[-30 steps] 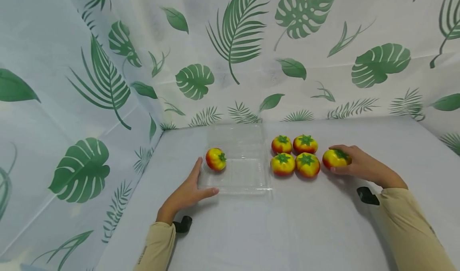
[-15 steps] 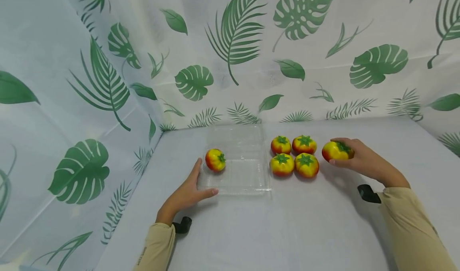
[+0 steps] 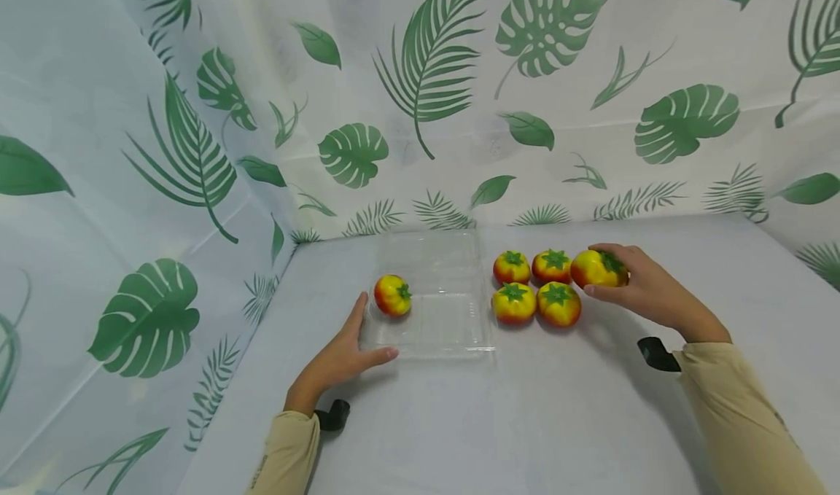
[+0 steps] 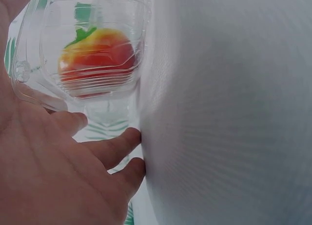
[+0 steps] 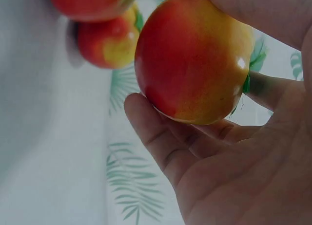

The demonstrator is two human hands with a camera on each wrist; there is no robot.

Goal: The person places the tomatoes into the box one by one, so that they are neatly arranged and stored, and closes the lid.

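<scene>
gripping a fruit (image 3: 593,269), right hand (image 3: 650,291) curls round it; left hand (image 3: 336,360) splays beside clear box (image 3: 449,320).

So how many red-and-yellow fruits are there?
6. One boxed fruit in the clear box; one held fruit in the right hand; four on the table: back-left fruit, back-right fruit, front-left fruit, front-right fruit.

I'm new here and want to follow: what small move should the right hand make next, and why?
Probably carry the held fruit left, above the four loose fruits, toward the box: the right hand grips it off the table, and the open box has bare space beside its one fruit.
</scene>
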